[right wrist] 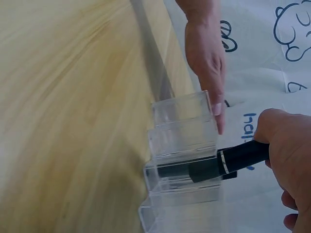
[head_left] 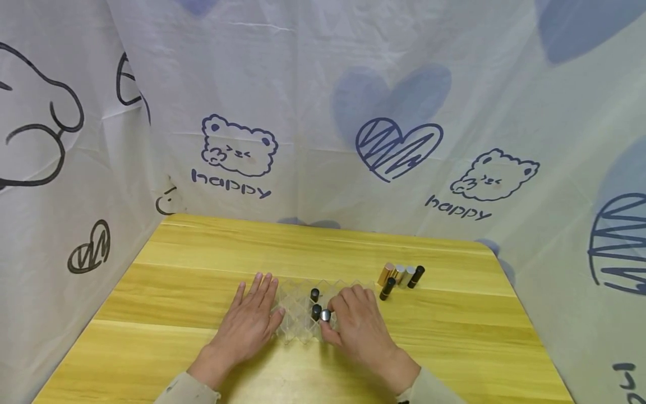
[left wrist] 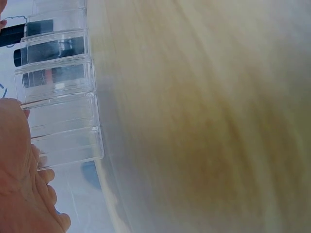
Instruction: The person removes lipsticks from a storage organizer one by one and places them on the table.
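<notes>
A clear plastic lipstick organizer (head_left: 289, 336) with several compartments stands on the table between both hands. My left hand (head_left: 250, 321) lies along its left end, fingers straight and thumb touching the side. My right hand (head_left: 360, 322) pinches the upper part of a black lipstick tube (right wrist: 245, 156) with a silvery end. The tube's lower part is inside a compartment, slightly tilted in the right wrist view. Two more dark tubes, a rear one (head_left: 315, 294) and a front one (head_left: 315, 312), stand in the organizer just left of it. The right hand hides the organizer's right part.
Right of the organizer stand a gold tube (head_left: 386, 274), another gold tube with a silvery top (head_left: 397, 274), a silver tube (head_left: 407, 276) and two black tubes, one at the back (head_left: 416, 276) and one nearer (head_left: 387, 289). A patterned white cloth (head_left: 313, 168) hangs behind the wooden table (head_left: 454, 336).
</notes>
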The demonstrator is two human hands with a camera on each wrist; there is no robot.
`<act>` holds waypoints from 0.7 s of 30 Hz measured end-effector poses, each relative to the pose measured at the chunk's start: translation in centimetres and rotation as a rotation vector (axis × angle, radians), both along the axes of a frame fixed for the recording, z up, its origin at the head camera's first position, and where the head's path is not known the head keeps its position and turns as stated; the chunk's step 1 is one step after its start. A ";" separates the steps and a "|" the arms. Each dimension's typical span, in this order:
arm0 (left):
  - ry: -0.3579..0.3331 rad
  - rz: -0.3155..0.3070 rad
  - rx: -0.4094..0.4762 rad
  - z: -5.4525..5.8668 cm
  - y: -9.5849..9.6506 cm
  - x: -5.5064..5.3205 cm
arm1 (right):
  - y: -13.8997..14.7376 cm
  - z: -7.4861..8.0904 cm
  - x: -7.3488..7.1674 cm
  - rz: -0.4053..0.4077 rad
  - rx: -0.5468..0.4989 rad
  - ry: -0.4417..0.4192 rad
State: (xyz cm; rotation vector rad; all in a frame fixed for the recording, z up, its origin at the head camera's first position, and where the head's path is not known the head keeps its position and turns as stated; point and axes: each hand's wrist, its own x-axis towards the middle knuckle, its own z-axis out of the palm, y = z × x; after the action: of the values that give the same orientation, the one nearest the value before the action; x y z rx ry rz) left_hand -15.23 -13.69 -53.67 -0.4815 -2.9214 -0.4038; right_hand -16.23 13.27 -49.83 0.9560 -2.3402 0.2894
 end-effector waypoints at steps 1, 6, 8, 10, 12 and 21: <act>0.002 -0.001 0.000 0.0 0.0 0.0 | 0.0 0.1 0.0 0.002 0.001 0.006; 0.004 -0.002 0.002 -0.1 0.0 0.0 | 0.2 1.0 -0.2 0.002 0.008 0.022; 0.008 -0.003 0.013 0.0 0.0 0.0 | 0.3 1.5 -0.2 0.003 -0.004 0.011; 0.009 -0.002 0.022 0.1 0.0 0.1 | 0.5 2.1 -0.2 0.005 -0.020 0.003; 0.011 -0.003 0.031 0.2 0.1 0.2 | 0.7 2.8 -0.2 0.008 -0.037 -0.002; 0.006 -0.005 0.042 0.4 0.1 0.2 | 2.9 4.7 -0.7 -0.011 -0.044 0.052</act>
State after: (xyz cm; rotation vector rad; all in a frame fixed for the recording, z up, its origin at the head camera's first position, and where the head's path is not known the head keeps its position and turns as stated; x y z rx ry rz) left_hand -15.04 -13.58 -53.30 -0.4831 -2.9000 -0.4617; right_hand -16.92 16.13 -45.18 0.9185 -2.2819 0.3073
